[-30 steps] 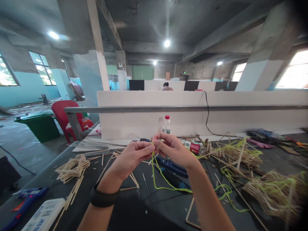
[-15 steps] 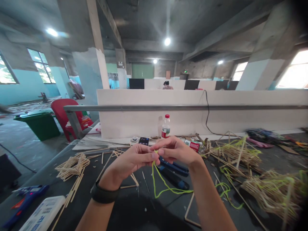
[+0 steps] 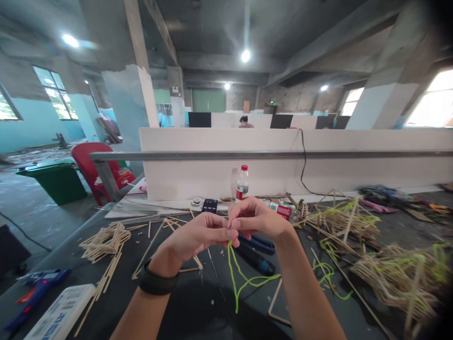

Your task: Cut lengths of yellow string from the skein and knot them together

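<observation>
My left hand (image 3: pixel 203 234), with a black band on its wrist, is pinched closed on a yellow-green string (image 3: pixel 236 278). Against its fingertips, my right hand (image 3: pixel 256 219) also pinches the string; the exact spot they grip is hidden by the fingers. Below the hands the string hangs in a loop and runs off to the right under my right forearm. Behind my right hand lie dark blue-handled pliers (image 3: pixel 256 259), partly covered. A thin stick frame (image 3: pixel 274 307) rests on the dark table beside my right forearm.
Thin wooden sticks (image 3: pixel 106 241) are piled at left, near a blue glue gun (image 3: pixel 40 293) and a white box (image 3: pixel 62 314). Bundled sticks with string (image 3: pixel 392 278) fill the right side. A bottle (image 3: pixel 242 184) and a phone timer (image 3: pixel 210 206) stand at the back.
The string below my fingers now hangs lower and straighter, its lower bend having dropped. Both hands remain together, pinching. The whole view has shifted slightly.
</observation>
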Demonstrator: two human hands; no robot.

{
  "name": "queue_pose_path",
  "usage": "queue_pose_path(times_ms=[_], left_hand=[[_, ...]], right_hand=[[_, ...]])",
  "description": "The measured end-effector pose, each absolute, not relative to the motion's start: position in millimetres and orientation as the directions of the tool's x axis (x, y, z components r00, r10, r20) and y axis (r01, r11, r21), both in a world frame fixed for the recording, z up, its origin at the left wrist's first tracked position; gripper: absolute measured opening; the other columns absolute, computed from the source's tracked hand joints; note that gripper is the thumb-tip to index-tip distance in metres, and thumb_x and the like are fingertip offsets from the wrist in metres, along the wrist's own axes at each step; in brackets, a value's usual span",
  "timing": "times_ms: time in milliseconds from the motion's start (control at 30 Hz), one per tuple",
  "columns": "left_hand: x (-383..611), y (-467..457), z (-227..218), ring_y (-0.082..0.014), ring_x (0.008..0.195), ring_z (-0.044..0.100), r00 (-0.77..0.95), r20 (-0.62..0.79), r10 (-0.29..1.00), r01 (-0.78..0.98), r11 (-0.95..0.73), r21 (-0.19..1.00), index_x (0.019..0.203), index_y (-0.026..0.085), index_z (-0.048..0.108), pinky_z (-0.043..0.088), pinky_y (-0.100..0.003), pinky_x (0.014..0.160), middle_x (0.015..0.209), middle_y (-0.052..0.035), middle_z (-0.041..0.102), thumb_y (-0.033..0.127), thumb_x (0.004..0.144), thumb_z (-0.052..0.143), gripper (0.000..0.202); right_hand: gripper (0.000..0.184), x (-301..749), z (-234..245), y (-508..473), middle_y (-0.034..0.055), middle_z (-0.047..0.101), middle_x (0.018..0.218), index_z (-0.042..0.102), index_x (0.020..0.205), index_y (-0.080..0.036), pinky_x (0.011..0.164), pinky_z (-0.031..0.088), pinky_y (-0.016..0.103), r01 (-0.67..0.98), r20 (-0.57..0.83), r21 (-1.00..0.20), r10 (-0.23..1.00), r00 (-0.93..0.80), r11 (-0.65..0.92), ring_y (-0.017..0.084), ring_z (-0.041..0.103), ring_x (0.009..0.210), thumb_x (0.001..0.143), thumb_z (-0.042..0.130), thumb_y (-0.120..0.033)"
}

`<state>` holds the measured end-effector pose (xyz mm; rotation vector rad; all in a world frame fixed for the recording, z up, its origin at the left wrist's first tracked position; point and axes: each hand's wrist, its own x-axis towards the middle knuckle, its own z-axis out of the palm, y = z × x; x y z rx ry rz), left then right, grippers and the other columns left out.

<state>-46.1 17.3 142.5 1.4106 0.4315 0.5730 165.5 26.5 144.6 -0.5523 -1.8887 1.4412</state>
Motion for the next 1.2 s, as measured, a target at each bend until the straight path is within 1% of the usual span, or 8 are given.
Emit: queue_pose_path(times_ms=[267, 433, 533, 633, 767, 967, 1100, 1200], left_hand=[[-43.5, 18.7, 141.5, -0.0130, 0.081, 0.063, 0.759, 0.087, 0.645, -0.121, 0.008, 0.993, 0.088, 0.021, 0.079, 0.046, -0.024, 0.076, 0.085, -0.0058, 0.073, 0.035, 0.086, 0.072, 0.017], [-43.4, 20.2, 142.3, -0.0119, 0.082, 0.060, 0.737, 0.094, 0.669, -0.056, -0.078, 0.995, 0.087, 0.019, 0.079, 0.044, -0.023, 0.077, 0.087, -0.0046, 0.074, 0.034, 0.086, 0.072, 0.017], [-41.8, 20.1, 141.2, -0.0117, 0.085, 0.061, 0.731, 0.105, 0.674, -0.076, -0.073, 0.994, 0.092, 0.020, 0.079, 0.045, -0.023, 0.080, 0.090, -0.0041, 0.074, 0.034, 0.089, 0.070, 0.017], [-40.7, 19.7, 139.7, -0.0125, 0.088, 0.061, 0.710, 0.149, 0.688, -0.115, -0.096, 0.989, 0.094, 0.020, 0.078, 0.045, -0.025, 0.085, 0.094, -0.0040, 0.074, 0.035, 0.091, 0.067, 0.018], [-40.2, 19.8, 140.4, -0.0140, 0.090, 0.062, 0.665, 0.172, 0.726, -0.071, -0.168, 0.983, 0.087, 0.020, 0.076, 0.045, -0.028, 0.089, 0.091, -0.0040, 0.074, 0.038, 0.092, 0.064, 0.023], [-44.3, 21.1, 144.6, -0.0168, 0.093, 0.065, 0.591, 0.174, 0.788, 0.071, -0.265, 0.962, 0.088, 0.020, 0.077, 0.046, -0.030, 0.092, 0.096, -0.0051, 0.075, 0.044, 0.094, 0.058, 0.031], [-50.7, 20.6, 147.7, -0.0167, 0.095, 0.065, 0.586, 0.166, 0.793, 0.072, -0.255, 0.964, 0.088, 0.021, 0.077, 0.047, -0.029, 0.091, 0.098, -0.0048, 0.074, 0.045, 0.095, 0.057, 0.032], [-57.2, 18.5, 152.9, -0.0154, 0.094, 0.064, 0.595, 0.157, 0.788, 0.065, -0.242, 0.968, 0.086, 0.020, 0.077, 0.047, -0.026, 0.089, 0.098, -0.0049, 0.074, 0.043, 0.095, 0.058, 0.031]], right_hand=[[0.017, 170.7, 150.5, 22.5, 0.0006, 0.070, 0.069, 0.076, 0.094, -0.021, 0.042, 0.033, 0.021, 0.000, 0.243, -0.948, 0.724, -0.646, 0.318, 0.010, 0.058, 0.055, 0.087, 0.071, -0.035], [0.014, 173.1, 144.3, 29.9, 0.0030, 0.071, 0.071, 0.075, 0.087, -0.018, 0.041, 0.033, 0.020, -0.009, 0.249, -0.948, 0.723, -0.645, 0.319, 0.010, 0.059, 0.057, 0.087, 0.072, -0.032], [0.017, 170.7, 144.6, 29.7, 0.0026, 0.070, 0.068, 0.072, 0.084, -0.017, 0.043, 0.033, 0.020, -0.024, 0.268, -0.944, 0.721, -0.639, 0.330, 0.010, 0.058, 0.056, 0.088, 0.071, -0.033], [0.019, 165.5, 147.9, 26.8, 0.0017, 0.069, 0.066, 0.069, 0.082, -0.017, 0.048, 0.038, 0.021, -0.050, 0.309, -0.935, 0.737, -0.601, 0.352, 0.010, 0.058, 0.058, 0.089, 0.069, -0.035], [0.022, 159.6, 149.1, 27.6, -0.0004, 0.065, 0.067, 0.068, 0.086, -0.018, 0.058, 0.046, 0.024, 0.057, 0.350, -0.910, 0.833, -0.428, 0.411, 0.011, 0.060, 0.062, 0.091, 0.067, -0.040], [0.026, 167.2, 137.6, 47.4, 0.0009, 0.064, 0.073, 0.066, 0.089, -0.019, 0.062, 0.045, 0.027, 0.294, 0.457, -0.824, 0.875, -0.160, 0.484, 0.013, 0.060, 0.065, 0.093, 0.061, -0.044], [0.031, 180.9, 128.4, 61.7, 0.0027, 0.067, 0.070, 0.067, 0.091, -0.017, 0.062, 0.045, 0.028, 0.408, 0.505, -0.789, 0.863, 0.006, 0.459, 0.014, 0.061, 0.063, 0.092, 0.059, -0.047], [0.037, 193.9, 121.6, 70.8, 0.0030, 0.068, 0.067, 0.070, 0.091, -0.016, 0.059, 0.043, 0.027, 0.515, 0.516, -0.770, 0.843, 0.153, 0.377, 0.016, 0.062, 0.059, 0.091, 0.056, -0.051]])
